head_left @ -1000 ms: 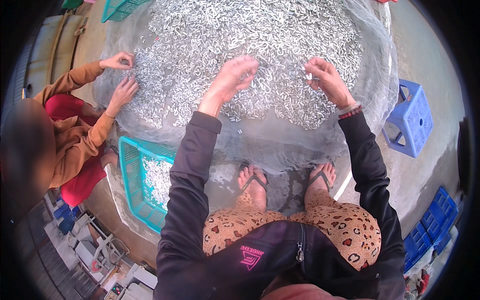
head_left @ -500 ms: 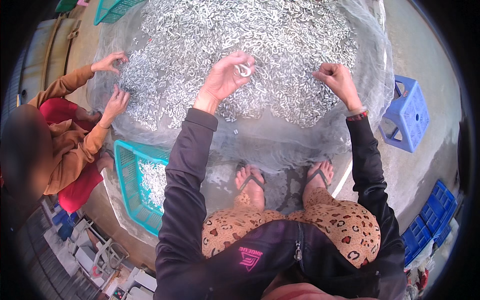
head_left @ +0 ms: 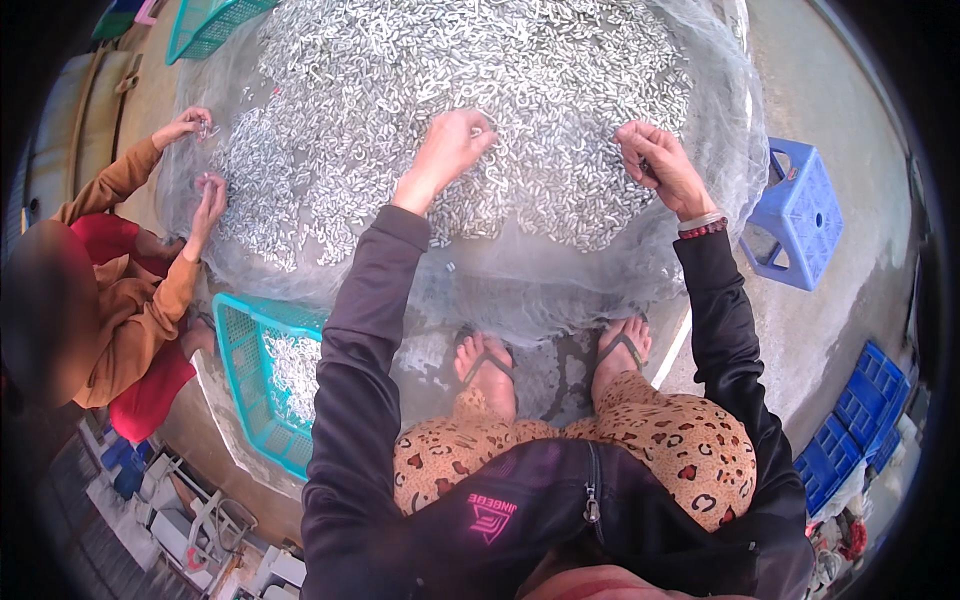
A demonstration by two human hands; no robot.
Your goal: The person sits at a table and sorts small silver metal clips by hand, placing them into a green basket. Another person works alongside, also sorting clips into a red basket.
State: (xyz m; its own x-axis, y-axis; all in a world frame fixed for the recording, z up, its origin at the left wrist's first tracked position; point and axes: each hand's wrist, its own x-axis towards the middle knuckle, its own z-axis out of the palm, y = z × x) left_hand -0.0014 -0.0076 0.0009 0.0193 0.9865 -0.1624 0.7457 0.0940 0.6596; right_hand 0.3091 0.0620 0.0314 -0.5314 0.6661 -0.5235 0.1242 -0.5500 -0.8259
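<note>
A wide layer of small silvery-white pieces (head_left: 400, 130), many of them curled, lies spread on a pale fine net (head_left: 480, 290). My left hand (head_left: 445, 155) is over the middle of the layer, its fingers drawn together in a pinch; whatever they hold is hidden. Toward the layer's right side, my right hand (head_left: 665, 168) has thumb and forefinger pinched low over the pieces. What is between those fingertips is too small to make out.
A co-worker in brown sleeves (head_left: 150, 325) crouches at the left, both hands at the net's edge. Below the net stands a turquoise basket (head_left: 240, 385) of whitish pieces; another green basket (head_left: 205, 35) is at far left. A blue stool (head_left: 808, 215) and blue crates (head_left: 850, 430) lie right.
The white curled piece seen in my left hand is no longer visible; that hand has turned palm-down. My right hand's fingers have spread a little. The whole view has shifted slightly.
</note>
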